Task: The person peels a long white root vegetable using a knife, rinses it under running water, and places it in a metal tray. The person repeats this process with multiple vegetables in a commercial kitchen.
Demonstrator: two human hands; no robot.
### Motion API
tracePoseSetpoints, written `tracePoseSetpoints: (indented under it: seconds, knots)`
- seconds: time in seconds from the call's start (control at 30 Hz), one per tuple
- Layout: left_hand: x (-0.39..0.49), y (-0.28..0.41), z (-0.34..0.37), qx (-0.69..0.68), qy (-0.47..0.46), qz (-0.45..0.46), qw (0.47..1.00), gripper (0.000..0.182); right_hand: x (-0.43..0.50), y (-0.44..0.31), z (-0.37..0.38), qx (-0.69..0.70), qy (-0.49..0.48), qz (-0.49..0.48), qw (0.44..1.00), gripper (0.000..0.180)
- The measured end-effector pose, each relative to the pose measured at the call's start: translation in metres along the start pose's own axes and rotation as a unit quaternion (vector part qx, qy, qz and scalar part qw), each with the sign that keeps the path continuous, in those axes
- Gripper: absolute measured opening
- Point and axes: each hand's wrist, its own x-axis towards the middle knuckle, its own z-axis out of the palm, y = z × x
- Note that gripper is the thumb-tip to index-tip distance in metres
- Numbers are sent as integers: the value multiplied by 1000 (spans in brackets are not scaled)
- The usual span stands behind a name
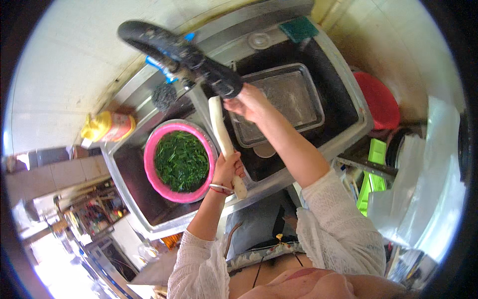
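My left hand [227,168] is closed around the lower part of a long, pale peeled root vegetable [221,130], which stands up over the divider of a double sink [168,228]. My right hand [249,102] is at the outlet end of a thick black faucet [194,59], beside the vegetable's upper end; whether its fingers hold anything is hidden. Left of my left hand, a pink basin [150,164] holds chopped leafy greens [182,160] in the left bowl. A clear rectangular tray [317,101] lies in the right bowl, behind my right forearm.
On the sink's back ledge are a dark scouring pad [164,96] and a green scrub pad [298,29]. A yellow bottle [108,127] stands at the left corner. A red round container [377,101] and a bright green plastic rack [373,179] are at the right.
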Motion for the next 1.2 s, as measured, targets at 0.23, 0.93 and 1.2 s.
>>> tracePoseSetpoints:
  seconds: [0.23,0.93,1.2]
  knots:
    - [25,-6,-25,78,-9,8,997,11,-50,13,-29,-22,-126,6,992,33]
    - [122,58,88,329,-176,-59,926,42,-703,239,-361,-411,863,-195,219,44]
    - [153,70,60,185,-221,-212,934,43,-775,71,-424,-468,745,-103,464,32]
